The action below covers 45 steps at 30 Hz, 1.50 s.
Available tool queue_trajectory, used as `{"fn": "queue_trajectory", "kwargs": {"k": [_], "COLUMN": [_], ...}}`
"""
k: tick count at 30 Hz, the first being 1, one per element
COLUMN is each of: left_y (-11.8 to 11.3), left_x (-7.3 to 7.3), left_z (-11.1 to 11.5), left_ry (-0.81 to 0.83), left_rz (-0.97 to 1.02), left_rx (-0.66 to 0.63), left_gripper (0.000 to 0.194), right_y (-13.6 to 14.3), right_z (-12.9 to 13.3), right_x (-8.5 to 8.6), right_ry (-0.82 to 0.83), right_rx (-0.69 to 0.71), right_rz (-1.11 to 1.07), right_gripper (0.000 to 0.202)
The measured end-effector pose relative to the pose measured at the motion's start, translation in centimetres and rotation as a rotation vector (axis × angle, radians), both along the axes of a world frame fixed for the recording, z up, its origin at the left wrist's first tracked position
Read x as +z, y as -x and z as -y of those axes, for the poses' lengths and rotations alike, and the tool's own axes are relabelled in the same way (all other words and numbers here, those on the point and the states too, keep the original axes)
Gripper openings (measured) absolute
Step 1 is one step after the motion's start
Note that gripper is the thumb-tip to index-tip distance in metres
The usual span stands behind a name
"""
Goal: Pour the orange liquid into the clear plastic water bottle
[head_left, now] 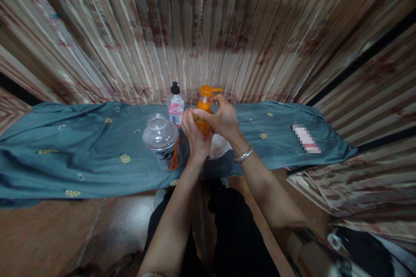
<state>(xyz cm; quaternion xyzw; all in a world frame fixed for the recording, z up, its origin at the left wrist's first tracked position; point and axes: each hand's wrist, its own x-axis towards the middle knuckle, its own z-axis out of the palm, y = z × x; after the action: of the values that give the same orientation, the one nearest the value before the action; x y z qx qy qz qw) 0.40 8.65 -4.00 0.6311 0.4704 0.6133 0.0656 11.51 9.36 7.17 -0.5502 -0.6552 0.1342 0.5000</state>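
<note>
An orange pump bottle [205, 91] stands upright between my hands above the cloth-covered table, its nozzle pointing right. My left hand [196, 136] is wrapped around the bottle's body from the left. From the right, my right hand [226, 117] closes on the upper part below the pump head, thumb across the front. My fingers hide much of the bottle. Just left of my left hand is a clear plastic cup with a domed lid [160, 134]. A clear bottle with a pink label and black cap [176, 106] stands behind it. Beneath my hands lies a white cloth-like item [219, 146], partly covered.
A green patterned cloth [97, 147] covers the narrow table. At its right end lies a blurred-out flat object [305, 138]. Striped curtains [201, 21] hang close behind the table. Dark frame bars [367, 58] slant at the sides. My legs [234, 225] are under the front edge.
</note>
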Motion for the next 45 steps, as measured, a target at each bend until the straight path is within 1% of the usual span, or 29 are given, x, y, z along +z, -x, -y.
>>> {"fn": "queue_trajectory", "kwargs": {"k": [1, 3, 5, 7, 9, 10, 11, 14, 16, 18, 21, 23, 24, 25, 28, 30, 32, 35, 37, 39, 41, 45], "left_y": [0.0, 0.0, 0.1, 0.2, 0.2, 0.2, 0.1, -0.2, -0.3, -0.4, -0.4, -0.4, -0.4, -0.4, -0.3, -0.3, -0.2, -0.2, -0.2, -0.2, -0.2, -0.3], "left_x": [0.0, 0.1, 0.1, 0.1, 0.0, 0.0, 0.0, -0.1, -0.1, 0.0, 0.1, 0.1, 0.1, 0.1, 0.1, 0.1, 0.2, 0.3, 0.3, 0.3, 0.2, -0.1], "left_z": [0.0, 0.1, 0.1, 0.1, 0.1, 0.0, 0.0, -0.1, -0.1, 0.0, 0.0, 0.0, 0.0, 0.0, 0.0, 0.0, 0.0, 0.0, 0.0, -0.1, -0.2, -0.3], "left_ry": [-0.002, 0.000, 0.007, 0.012, 0.008, 0.002, -0.005, -0.011, 0.002, 0.012, -0.001, -0.013, -0.016, -0.017, -0.005, 0.015, 0.025, 0.023, 0.028, 0.026, 0.012, 0.012], "left_rz": [0.002, 0.001, -0.004, -0.006, 0.002, 0.009, 0.016, 0.022, 0.017, 0.013, 0.004, -0.001, -0.003, -0.003, 0.000, 0.004, 0.013, 0.022, 0.026, 0.030, 0.032, 0.042], "left_rx": [0.002, 0.001, -0.007, -0.022, -0.031, -0.032, -0.029, -0.017, -0.011, -0.004, 0.025, 0.049, 0.057, 0.059, 0.048, 0.032, 0.012, -0.011, -0.013, -0.013, -0.020, -0.026], "left_gripper": [0.088, 0.089, 0.089, 0.090, 0.090, 0.089, 0.088, 0.087, 0.088, 0.088, 0.085, 0.085, 0.085, 0.086, 0.086, 0.086, 0.087, 0.088, 0.090, 0.091, 0.093, 0.093], "right_y": [0.2, 0.4, 0.2, -0.2, -0.5, -0.5, -0.5, -0.1, 0.1, 0.1, -0.4, -0.6, -0.7, -0.7, -0.2, 0.1, 0.2, -0.2, -0.4, -0.5, -0.2, 0.6], "right_z": [0.1, 0.3, 0.4, 0.4, 0.3, 0.3, 0.2, 0.2, 0.2, 0.2, 0.0, -0.1, -0.1, -0.1, 0.1, 0.1, 0.1, 0.1, 0.1, 0.2, 0.3, 0.3], "right_x": [0.1, 0.3, 0.4, 0.4, 0.3, 0.3, 0.3, 0.2, 0.2, 0.2, 0.1, 0.2, 0.2, 0.2, 0.3, 0.2, 0.1, -0.1, 0.0, 0.2, 0.4, 0.7], "right_ry": [-0.003, -0.009, -0.017, -0.025, -0.019, -0.015, -0.010, 0.001, 0.002, -0.006, -0.016, -0.013, -0.009, -0.005, 0.012, 0.011, -0.009, -0.026, -0.019, -0.010, 0.000, 0.008], "right_rx": [-0.022, -0.011, 0.059, 0.182, 0.279, 0.283, 0.253, 0.064, -0.008, 0.010, 0.142, 0.213, 0.215, 0.190, 0.032, -0.031, -0.031, 0.050, 0.116, 0.144, 0.119, 0.006], "right_rz": [0.001, 0.005, 0.012, 0.020, 0.020, 0.019, 0.017, 0.021, 0.026, 0.032, 0.046, 0.060, 0.063, 0.062, 0.050, 0.051, 0.048, 0.036, 0.044, 0.068, 0.108, 0.149], "right_gripper": [0.051, 0.044, 0.035, 0.029, 0.028, 0.031, 0.036, 0.051, 0.048, 0.040, 0.029, 0.028, 0.031, 0.036, 0.055, 0.052, 0.043, 0.032, 0.030, 0.031, 0.037, 0.048]}}
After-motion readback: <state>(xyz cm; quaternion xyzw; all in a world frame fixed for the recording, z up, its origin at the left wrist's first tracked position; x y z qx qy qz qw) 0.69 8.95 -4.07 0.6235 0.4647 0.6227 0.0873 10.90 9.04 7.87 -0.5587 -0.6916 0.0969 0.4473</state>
